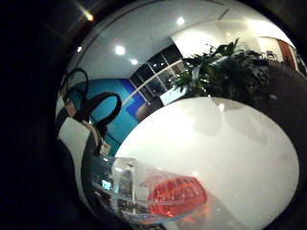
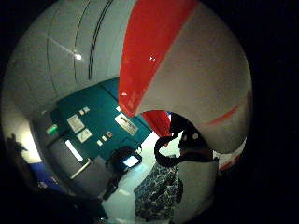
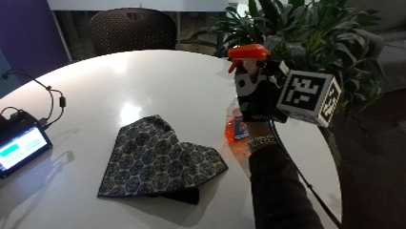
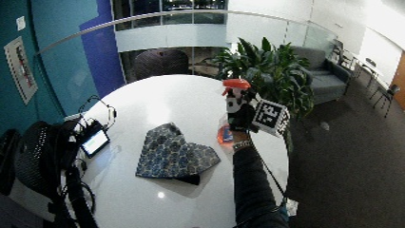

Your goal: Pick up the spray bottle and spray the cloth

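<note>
The spray bottle (image 3: 239,125) has an orange trigger head and a clear body with orange liquid. My gloved right hand (image 3: 257,95) grips its neck, right of the cloth, with the base at or just above the white table (image 3: 152,81). The patterned blue-grey cloth (image 3: 155,160) lies folded flat on the table, left of the bottle. In the thumb side palm view the orange and white head (image 2: 187,65) fills much of the picture, with the cloth (image 2: 156,191) below it. The little finger side palm view shows the clear bottle body with orange liquid (image 1: 175,196) close to the palm.
A small device with a lit screen (image 3: 19,148) and cables sits at the table's left edge. A dark chair (image 3: 133,29) stands at the far side. A large leafy plant (image 3: 310,38) rises just behind the table's right edge.
</note>
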`<state>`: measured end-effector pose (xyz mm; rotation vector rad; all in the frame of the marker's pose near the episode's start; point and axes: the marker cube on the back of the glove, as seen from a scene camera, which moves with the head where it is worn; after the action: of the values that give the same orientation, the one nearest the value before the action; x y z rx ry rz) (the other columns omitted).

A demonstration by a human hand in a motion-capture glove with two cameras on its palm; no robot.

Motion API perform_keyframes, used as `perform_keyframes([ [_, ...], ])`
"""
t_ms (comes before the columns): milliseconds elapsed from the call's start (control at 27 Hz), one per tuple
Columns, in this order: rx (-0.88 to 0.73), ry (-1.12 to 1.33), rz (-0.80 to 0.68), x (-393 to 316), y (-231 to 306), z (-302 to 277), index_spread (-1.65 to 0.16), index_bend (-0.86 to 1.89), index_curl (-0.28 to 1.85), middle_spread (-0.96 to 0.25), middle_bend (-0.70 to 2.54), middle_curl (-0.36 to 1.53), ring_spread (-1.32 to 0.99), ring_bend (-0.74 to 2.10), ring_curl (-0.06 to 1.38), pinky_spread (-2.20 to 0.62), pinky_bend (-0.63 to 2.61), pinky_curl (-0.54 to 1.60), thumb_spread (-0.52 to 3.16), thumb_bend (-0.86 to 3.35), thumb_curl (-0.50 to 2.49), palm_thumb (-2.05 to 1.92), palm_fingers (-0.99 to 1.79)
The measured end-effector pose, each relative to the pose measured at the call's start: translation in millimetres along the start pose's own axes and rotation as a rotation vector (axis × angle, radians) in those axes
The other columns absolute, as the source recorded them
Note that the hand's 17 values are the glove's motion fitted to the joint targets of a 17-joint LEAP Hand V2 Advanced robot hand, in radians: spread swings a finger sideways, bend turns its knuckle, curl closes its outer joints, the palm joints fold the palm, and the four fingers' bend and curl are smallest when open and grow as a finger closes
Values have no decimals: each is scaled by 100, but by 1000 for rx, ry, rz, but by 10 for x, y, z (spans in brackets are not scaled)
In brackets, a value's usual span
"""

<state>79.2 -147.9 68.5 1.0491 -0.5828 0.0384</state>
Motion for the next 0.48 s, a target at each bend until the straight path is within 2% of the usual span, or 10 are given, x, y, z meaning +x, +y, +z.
perform_keyframes([
  [482,-97,308,-536,-1040,64,-285,-29,18,50,-21,61,53,-18,76,48,-32,58,43,108,-1,49,81,135],
])
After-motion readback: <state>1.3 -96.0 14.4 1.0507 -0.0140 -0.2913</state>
